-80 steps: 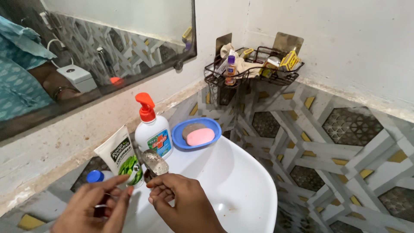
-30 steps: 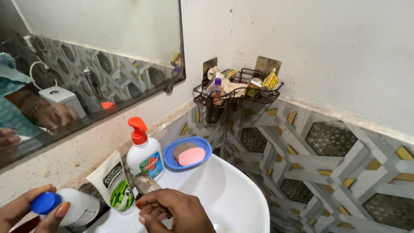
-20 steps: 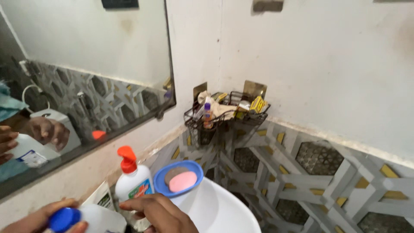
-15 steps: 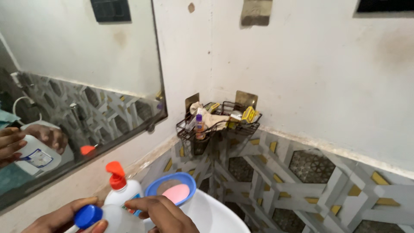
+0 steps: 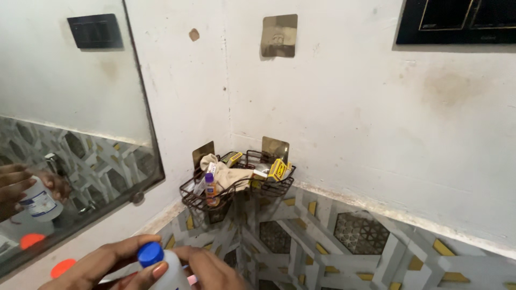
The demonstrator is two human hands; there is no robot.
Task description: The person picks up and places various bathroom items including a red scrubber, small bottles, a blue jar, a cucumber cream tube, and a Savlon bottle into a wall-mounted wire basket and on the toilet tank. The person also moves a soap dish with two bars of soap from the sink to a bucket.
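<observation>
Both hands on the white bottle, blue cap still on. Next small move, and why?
Probably twist the blue cap off. The left hand holds the white bottle with fingers at the cap, the right hand steadies its body, and the cap sits closed on the neck, so nothing can come out yet.

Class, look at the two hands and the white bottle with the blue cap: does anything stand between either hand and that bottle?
Nothing visible does. The left hand and right hand both already touch the white bottle, either side of its blue cap.
</observation>
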